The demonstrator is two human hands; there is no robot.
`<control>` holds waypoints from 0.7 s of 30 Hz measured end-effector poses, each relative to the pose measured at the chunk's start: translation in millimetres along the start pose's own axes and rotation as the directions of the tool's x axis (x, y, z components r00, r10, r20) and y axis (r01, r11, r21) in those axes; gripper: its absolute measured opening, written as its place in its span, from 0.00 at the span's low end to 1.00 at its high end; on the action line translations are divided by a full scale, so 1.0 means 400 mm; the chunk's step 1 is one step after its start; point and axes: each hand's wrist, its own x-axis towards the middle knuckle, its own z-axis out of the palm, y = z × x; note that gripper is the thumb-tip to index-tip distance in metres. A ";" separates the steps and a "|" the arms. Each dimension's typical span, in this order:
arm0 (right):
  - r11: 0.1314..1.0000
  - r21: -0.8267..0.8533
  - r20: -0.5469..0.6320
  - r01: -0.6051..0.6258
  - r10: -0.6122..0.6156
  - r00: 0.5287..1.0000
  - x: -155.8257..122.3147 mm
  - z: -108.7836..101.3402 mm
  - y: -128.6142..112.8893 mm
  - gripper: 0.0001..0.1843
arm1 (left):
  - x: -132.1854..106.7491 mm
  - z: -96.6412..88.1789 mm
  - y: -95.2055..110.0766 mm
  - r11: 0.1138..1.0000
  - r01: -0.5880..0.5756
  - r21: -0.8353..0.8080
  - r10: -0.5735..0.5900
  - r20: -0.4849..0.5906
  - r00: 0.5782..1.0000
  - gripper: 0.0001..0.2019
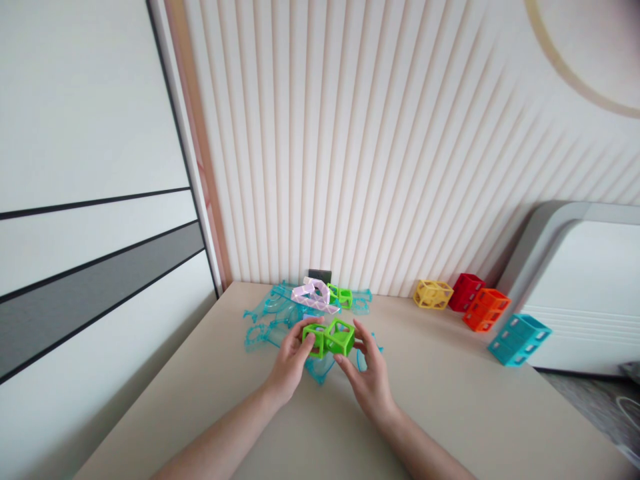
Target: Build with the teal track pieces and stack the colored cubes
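Two bright green open-frame cubes (329,338) are held side by side just above the beige table (450,407), touching each other. My left hand (291,360) grips the left cube with curled fingers. My right hand (369,373) pinches the right cube between thumb and fingers. Under and behind the hands lies a pile of clear blue plastic pieces (270,320). A pale pink folded snake-like toy (315,295) rests on that pile, and another green frame piece (341,295) sits beside it.
Along the ribbed wall stand a yellow frame cube (433,294), a red one (466,291), an orange one (486,309) and a teal one (519,339). A white rounded appliance (585,287) stands at the right. A small dark block (320,274) leans at the wall.
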 end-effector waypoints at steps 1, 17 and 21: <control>1.000 0.004 0.001 0.008 -0.008 1.000 -0.001 -0.001 -0.001 0.33 | 0.000 -0.001 -0.004 0.999 0.013 -0.039 -0.013 0.004 1.000 0.21; 0.997 0.073 -0.041 0.011 -0.008 0.999 0.000 0.008 0.004 0.27 | 0.002 0.005 0.018 0.932 0.217 -0.292 -0.217 0.031 0.976 0.26; 0.998 0.007 -0.037 0.059 -0.058 0.998 -0.003 0.009 0.008 0.25 | 0.002 0.004 0.016 0.938 0.250 -0.242 -0.242 0.061 0.968 0.24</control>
